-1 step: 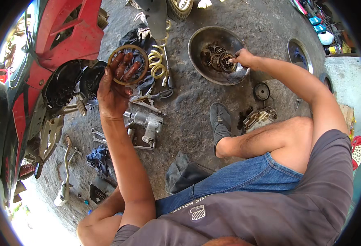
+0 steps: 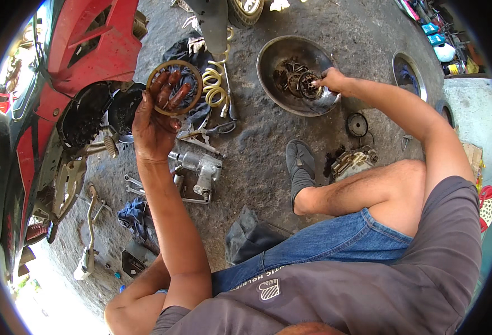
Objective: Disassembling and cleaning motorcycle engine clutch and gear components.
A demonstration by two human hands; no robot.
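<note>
The person's left hand (image 2: 155,131) clamps one amber ring (image 2: 201,91), raised beside the red bodywork (image 2: 92,53), its near-circular face turned toward the camera, no diameter clearly longer. The right hand (image 2: 334,82) pinches one round metal part (image 2: 307,87) within one basin (image 2: 275,51); one pistol-shaped tool (image 2: 198,167) lies on the floor (image 2: 251,162).

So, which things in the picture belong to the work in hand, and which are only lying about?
Seem to belong:
- brown ring, held in the left grip
- round metal part, at the right grip
- metal bowl around that part
- probably the red motorbike

Seem to be lying about:
- silver pistol-shaped tool
- coiled yellow hose
- dark blue cloth
</note>
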